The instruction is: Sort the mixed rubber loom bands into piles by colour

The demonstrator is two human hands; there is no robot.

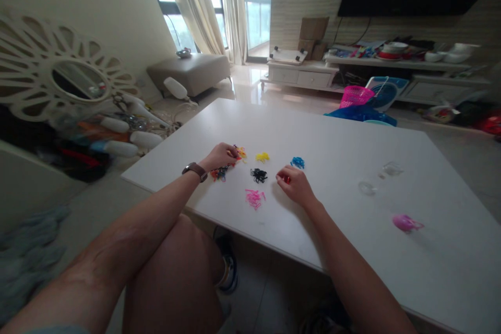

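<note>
My left hand [224,156], with a brown watch on its wrist, reaches over a mixed pile of small coloured loop-shaped pieces [219,173]. Its fingers are pinched at the pile's far side; what lies between them is too small to name. My right hand [296,185] is curled close to the tabletop, with small red pieces [287,179] showing within its fingers. Between the hands lie sorted heaps: yellow pieces [262,157], black pieces [258,175] and pink pieces [255,198]. Just beyond my right hand is a heap of blue pieces [298,162].
On the white table [336,141], two clear round objects, a container [392,168] and a ring-like one [367,188], lie to the right. A pink pouch-like item [407,223] is nearer. Behind the table stands a pink basket [357,96]. My knee is below the front edge.
</note>
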